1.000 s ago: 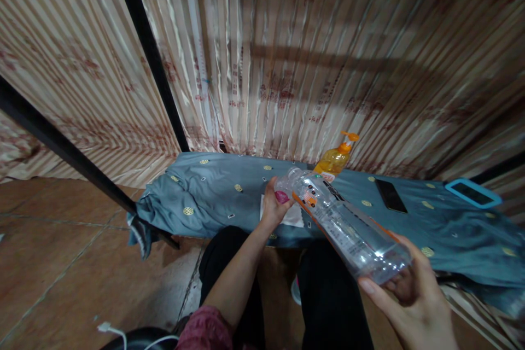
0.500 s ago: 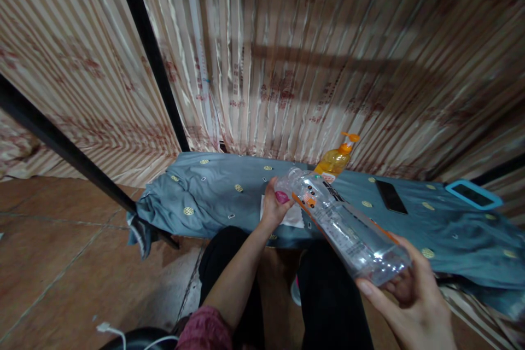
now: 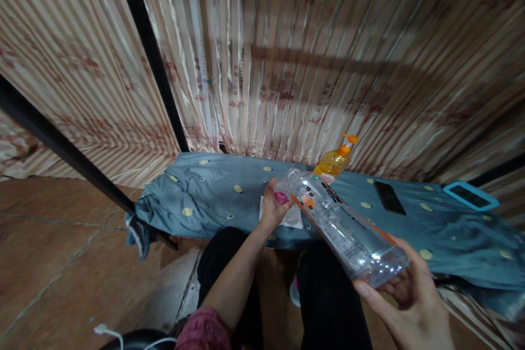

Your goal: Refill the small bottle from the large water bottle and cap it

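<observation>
Almost nothing has shifted — your right hand (image 3: 404, 295) still cups the clear bottle's (image 3: 340, 224) base, left hand (image 3: 274, 209) still pinching its neck — grip unchanged.

A single head-worn camera looks forward and steeply down from above the seated person's lap. It faces a striped curtain (image 3: 287, 65) that fills the upper picture, with the blue-covered bed (image 3: 213, 197) running across the middle and its near edge just past the knees. The tiled floor (image 3: 61, 262) takes the lower left corner. Both hands sit close beneath the lens, strongly widened at the edges.
</observation>
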A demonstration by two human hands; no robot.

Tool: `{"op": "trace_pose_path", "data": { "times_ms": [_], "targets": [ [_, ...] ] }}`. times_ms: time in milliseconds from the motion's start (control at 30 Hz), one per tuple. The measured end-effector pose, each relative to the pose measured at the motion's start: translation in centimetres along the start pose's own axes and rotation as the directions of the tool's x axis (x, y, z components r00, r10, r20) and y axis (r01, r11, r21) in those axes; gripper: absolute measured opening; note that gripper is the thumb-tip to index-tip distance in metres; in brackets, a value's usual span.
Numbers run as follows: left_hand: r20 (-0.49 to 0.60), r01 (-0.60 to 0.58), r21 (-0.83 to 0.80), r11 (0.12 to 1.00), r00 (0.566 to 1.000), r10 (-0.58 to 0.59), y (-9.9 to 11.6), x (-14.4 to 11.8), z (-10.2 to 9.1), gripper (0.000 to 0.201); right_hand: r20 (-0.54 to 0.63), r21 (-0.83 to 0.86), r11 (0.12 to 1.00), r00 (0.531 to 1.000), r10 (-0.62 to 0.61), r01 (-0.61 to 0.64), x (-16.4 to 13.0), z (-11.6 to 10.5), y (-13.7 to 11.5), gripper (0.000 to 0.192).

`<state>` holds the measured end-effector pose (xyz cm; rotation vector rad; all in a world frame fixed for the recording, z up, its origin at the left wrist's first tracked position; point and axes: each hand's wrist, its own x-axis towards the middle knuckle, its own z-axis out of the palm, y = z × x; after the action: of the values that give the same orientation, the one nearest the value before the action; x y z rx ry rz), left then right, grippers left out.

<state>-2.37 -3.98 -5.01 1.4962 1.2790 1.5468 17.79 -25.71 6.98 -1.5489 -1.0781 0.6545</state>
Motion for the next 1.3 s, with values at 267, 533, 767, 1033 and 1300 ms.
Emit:
{"op": "trace_pose_path", "data": {
  "times_ms": [267,533,767,1033,1300],
  "targets": [
    [0.000,-0.005,-0.016,1.000,1.000,0.005,-0.46,-0.07,0.07,0.087,0.003,-0.001,1.000,1.000,-0.021,0.021,-0.13,-0.07,0.25,0.107],
    [-0.013,-0.033,0.011,0.999,0.999,0.033,-0.56,-0.01,0.20,0.085,0.001,0.004,1.000,1.000,-0.028,0.028,0.08,-0.17,0.42,0.107],
    [-0.012,-0.012,-0.006,1.000,1.000,0.012,-0.19,-0.03,0.10,0.084,0.010,0.010,0.999,0.999,-0.034,0.034,-0.01,-0.20,0.11,0.104],
    [-0.013,-0.019,0.007,1.000,1.000,0.019,-0.31,-0.05,0.18,0.086,0.003,-0.013,0.999,0.999,-0.041,0.041,-0.09,0.00,-0.18,0.103],
    [-0.022,-0.027,0.017,0.999,0.999,0.028,-0.61,0.02,0.36,0.084,0.009,0.007,0.999,0.999,-0.039,0.039,-0.07,-0.04,-0.10,0.104]
  ]
}}
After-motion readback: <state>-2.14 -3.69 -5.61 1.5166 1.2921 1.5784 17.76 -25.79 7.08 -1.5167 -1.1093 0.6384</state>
